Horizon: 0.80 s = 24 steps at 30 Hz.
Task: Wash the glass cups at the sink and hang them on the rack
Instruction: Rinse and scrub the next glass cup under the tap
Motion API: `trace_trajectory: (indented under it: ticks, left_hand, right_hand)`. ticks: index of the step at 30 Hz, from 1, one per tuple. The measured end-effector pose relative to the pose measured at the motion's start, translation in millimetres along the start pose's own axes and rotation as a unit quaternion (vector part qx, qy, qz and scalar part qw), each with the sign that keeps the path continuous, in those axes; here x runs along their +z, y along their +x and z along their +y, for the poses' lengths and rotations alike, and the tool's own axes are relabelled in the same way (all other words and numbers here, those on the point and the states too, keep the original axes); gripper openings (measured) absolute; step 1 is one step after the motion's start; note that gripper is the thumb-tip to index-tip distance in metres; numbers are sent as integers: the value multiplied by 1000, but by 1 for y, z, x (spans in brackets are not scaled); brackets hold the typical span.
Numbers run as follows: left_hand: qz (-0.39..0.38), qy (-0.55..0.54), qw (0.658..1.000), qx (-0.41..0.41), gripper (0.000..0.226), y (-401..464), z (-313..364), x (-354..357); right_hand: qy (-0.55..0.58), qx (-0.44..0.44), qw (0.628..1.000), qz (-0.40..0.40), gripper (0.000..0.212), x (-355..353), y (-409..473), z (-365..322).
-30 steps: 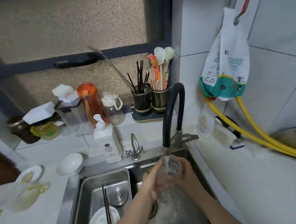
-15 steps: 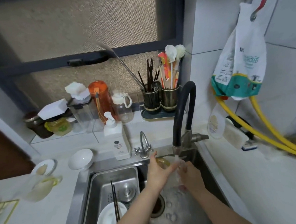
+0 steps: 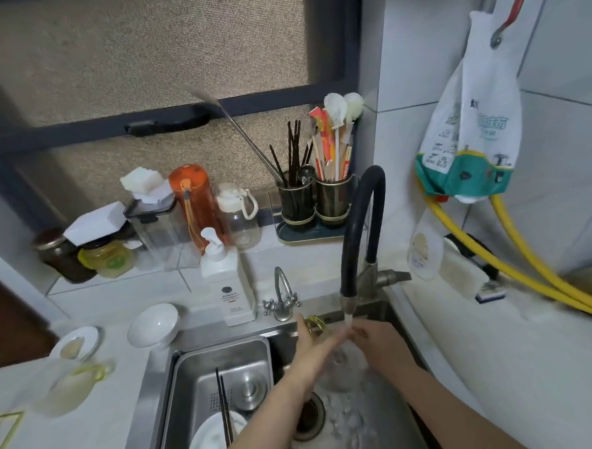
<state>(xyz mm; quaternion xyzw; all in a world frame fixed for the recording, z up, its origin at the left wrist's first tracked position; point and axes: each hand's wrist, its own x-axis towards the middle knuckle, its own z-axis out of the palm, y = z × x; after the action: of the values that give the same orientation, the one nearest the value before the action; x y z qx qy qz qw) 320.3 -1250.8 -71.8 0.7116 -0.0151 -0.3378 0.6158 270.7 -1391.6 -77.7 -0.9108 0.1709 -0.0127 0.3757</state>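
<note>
Lower centre of frame: both hands meet under the running tap [image 3: 347,302], over the right basin of the steel sink [image 3: 401,325]. Between them is a clear glass cup [image 3: 341,366], hard to make out through the water; it sits just below the spout, above the drain [image 3: 308,417]. Left hand [image 3: 316,352] lies against the cup's left side, fingers stretched out and close together, tips pointing up toward the stream. Right hand [image 3: 379,343] is on the cup's right side, fingers bent inward at the stream; whether they wrap the rim or only press on it cannot be told. Water splashes down past the cup into the basin bottom. Left basin holds a steel insert tray [image 3: 226,362] with a white bowl [image 3: 210,441] and dark chopsticks [image 3: 224,410] laid across it. Behind the sink, centre frame: a white pump bottle [image 3: 227,283] and a small second faucet [image 3: 282,297]. Left edge, on the counter: a blurred glass pitcher with a yellowish handle [image 3: 65,387], a white bowl lying tipped [image 3: 152,324], and a small dish [image 3: 75,343]. On the sill, middle: jars, an orange bottle [image 3: 192,199], two utensil holders [image 3: 315,199]. Right side: a yellow hose [image 3: 516,267] and a hanging plastic bag [image 3: 471,119].
</note>
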Motion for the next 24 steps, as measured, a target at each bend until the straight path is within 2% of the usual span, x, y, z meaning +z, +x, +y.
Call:
trace_trajectory:
  ticks: [2, 4, 6, 8, 9, 11, 13, 14, 15, 17, 18, 21, 22, 24]
  left_hand:
    - [-27, -57, 998, -9, 143, -3, -1, 1]
    - [-36, -114, 993, -14, 113, -4, -4, 5]
    - [-30, -164, 986, -27, 68, -2, -9, 12]
    - [-38, -193, 979, -49, 44, 1, -11, 15]
    - [-39, -175, 983, -49, 38, 3, -12, 16]
    - [-3, -25, 999, -19, 35, 7, -9, 16]
    - [74, 191, 979, 12, 33, 20, -12, 16]
    - [100, 235, 967, 14, 33, 23, -12, 17]
    - [117, 231, 966, 8, 37, 26, -13, 19]
    - [130, 196, 972, -30, 43, 22, -10, 22]
    - [131, 158, 978, -43, 38, 19, -8, 24]
    - [106, -76, 987, -91, 19, 3, -1, 34]
    - [93, -126, 984, -88, 19, 1, -1, 34]
    - [60, -156, 984, -59, 23, -1, -2, 31]
  right_hand:
    - [-18, 15, 1000, -1, 35, -6, -4, -2]
    - [13, 26, 999, -17, 35, -11, -7, -3]
    - [170, 83, 980, -60, 34, -17, -11, -5]
    - [328, 130, 931, -99, 27, -18, -15, -11]
    - [350, 127, 923, -97, 23, -18, -17, -11]
    - [314, 89, 942, -81, 18, -16, -15, -10]
    - [272, 39, 960, -60, 20, -12, -14, -10]
    - [260, 20, 965, -39, 24, -7, -11, -7]
    - [255, 6, 967, -9, 24, -1, -8, -4]
    - [223, 0, 974, 50, 17, 10, -3, 2]
    - [204, 4, 976, 75, 20, 13, -3, 2]
    - [232, 23, 967, 107, 29, 22, -2, 6]
    - [239, 17, 965, 111, 29, 22, -3, 5]
    - [286, 29, 953, 100, 29, 24, -4, 5]
